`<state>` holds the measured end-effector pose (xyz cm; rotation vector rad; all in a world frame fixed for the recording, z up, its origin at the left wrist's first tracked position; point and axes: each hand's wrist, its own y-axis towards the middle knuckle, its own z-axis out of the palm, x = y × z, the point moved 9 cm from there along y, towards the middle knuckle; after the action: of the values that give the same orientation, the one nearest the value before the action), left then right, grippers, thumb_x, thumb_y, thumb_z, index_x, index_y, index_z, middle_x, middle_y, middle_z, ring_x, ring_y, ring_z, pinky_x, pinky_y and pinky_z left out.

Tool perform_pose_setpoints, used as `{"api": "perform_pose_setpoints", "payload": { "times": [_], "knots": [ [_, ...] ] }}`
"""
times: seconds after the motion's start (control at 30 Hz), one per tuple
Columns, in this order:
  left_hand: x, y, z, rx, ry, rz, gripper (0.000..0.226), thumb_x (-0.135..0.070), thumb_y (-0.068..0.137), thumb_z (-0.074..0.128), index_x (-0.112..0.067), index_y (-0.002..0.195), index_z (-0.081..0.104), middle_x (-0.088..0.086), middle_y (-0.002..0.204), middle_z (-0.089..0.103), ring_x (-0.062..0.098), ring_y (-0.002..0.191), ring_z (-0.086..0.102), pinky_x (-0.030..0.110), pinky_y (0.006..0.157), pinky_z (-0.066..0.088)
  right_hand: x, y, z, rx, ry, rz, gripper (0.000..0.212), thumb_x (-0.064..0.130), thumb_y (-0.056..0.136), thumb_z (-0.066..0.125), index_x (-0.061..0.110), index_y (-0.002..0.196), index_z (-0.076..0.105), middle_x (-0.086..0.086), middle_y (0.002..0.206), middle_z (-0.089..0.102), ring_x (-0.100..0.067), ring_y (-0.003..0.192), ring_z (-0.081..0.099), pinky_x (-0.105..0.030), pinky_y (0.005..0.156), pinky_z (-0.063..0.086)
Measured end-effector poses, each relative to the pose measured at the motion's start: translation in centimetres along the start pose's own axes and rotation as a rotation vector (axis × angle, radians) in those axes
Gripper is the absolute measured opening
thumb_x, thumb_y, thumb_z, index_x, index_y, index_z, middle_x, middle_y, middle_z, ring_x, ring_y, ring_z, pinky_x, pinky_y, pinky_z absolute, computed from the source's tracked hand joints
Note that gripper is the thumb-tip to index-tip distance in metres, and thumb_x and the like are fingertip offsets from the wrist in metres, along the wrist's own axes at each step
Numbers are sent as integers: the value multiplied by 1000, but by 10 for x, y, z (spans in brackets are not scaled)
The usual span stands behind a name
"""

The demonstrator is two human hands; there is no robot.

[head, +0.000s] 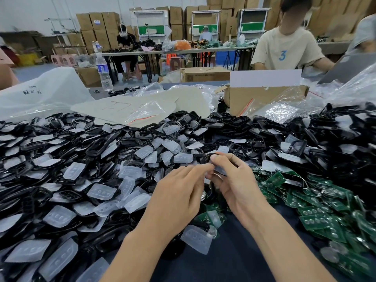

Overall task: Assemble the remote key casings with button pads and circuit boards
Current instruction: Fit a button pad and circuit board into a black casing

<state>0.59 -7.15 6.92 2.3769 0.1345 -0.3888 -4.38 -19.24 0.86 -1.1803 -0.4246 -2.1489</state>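
My left hand and my right hand meet over the middle of the table, fingertips touching. Between them sits a black key casing with a translucent button pad pressed against it; my right thumb and fingers pinch both, and my left fingers press on the pad. A wide heap of black casings mixed with clear button pads covers the left and centre. Green circuit boards lie piled at the right. One loose pad rests under my left wrist.
A cardboard box and clear plastic bags stand behind the heap. A water bottle is at the back left. A person in a beige shirt sits across the table. Dark tablecloth shows between my forearms.
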Motion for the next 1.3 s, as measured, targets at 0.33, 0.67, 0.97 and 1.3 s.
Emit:
{"api": "perform_pose_setpoints", "payload": {
  "times": [0.33,0.67,0.97,1.3],
  "knots": [
    [-28,-5,19,115,20,86,36,-18,97,48,-21,132,57,-11,79,60,7,68,51,18,59,39,4,-3,-3,-30,40,54,9,6,88,72,14,86,67,-5,71,62,-20,61,62,-26,59,56],
    [0,1,-1,36,94,-49,30,-19,96,46,-33,118,60,-25,71,39,-5,64,37,11,55,29,13,-6,0,-26,-177,-62,5,1,90,68,3,94,66,-11,71,65,-19,61,62,-25,62,56],
    [15,-1,-7,-35,101,-161,27,-26,97,42,-31,118,58,-20,64,37,3,57,37,19,47,31,13,-7,-4,-68,-226,-81,2,4,90,69,5,91,68,-6,70,67,-17,57,64,-23,59,56],
    [1,-2,-2,35,5,-73,29,-13,96,52,-29,118,62,-25,71,40,-14,60,42,16,52,36,11,-8,-1,-39,-217,-76,4,4,90,69,6,91,67,-6,70,68,-17,62,65,-23,62,56]
  ]
}}
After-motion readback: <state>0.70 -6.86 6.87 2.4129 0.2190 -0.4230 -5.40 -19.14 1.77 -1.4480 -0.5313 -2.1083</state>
